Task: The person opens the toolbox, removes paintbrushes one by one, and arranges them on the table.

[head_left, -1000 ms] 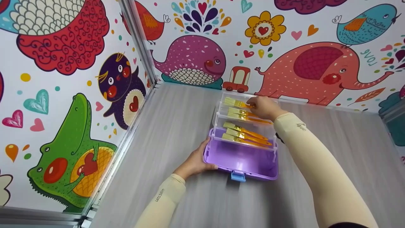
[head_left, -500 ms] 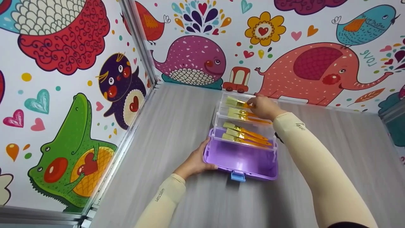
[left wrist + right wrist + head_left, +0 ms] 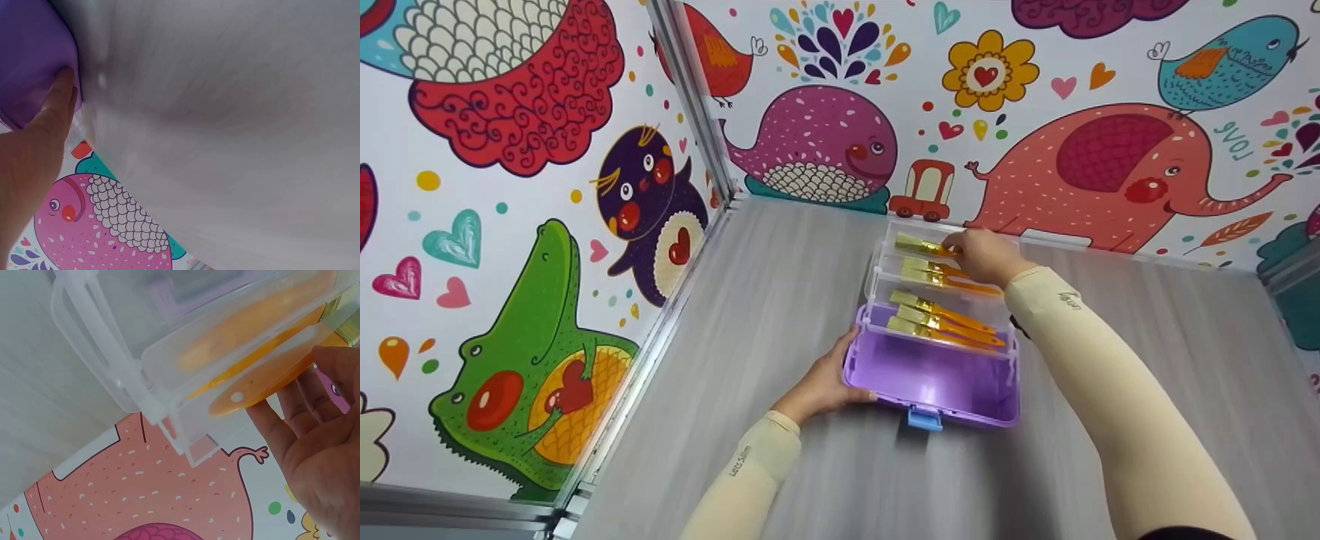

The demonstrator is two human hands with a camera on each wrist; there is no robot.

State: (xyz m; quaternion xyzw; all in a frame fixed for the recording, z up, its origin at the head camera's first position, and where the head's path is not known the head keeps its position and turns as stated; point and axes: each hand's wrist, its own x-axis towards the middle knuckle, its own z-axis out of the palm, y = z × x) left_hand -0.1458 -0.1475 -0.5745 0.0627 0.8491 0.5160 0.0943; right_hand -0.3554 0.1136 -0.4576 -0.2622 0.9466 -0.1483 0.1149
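Note:
In the head view a purple storage box (image 3: 930,375) stands unfolded, with clear stepped trays (image 3: 877,281) rising behind it. My left hand (image 3: 825,379) holds its front left corner, thumb along the front and fingers against the side. The left wrist view shows one finger pressed on the purple wall (image 3: 34,62). At the top tray my right hand (image 3: 986,255) pinches a flat paintbrush by its orange handle (image 3: 264,385); its pale bristles (image 3: 911,242) point left. More paintbrushes (image 3: 934,274) lie in the middle tray, and several paintbrushes (image 3: 945,319) in the lowest one.
A blue latch (image 3: 924,418) sticks out at the box's front. Behind the trays rises a wall printed with cartoon animals (image 3: 1095,172); a second printed wall (image 3: 510,300) stands at the left. Grey wood-grain tabletop (image 3: 750,300) surrounds the box.
The paintbrush in my right hand has tilted, so its bristles look narrower and slightly lower. My left hand and the box have stayed in place. The head view has shifted slightly.

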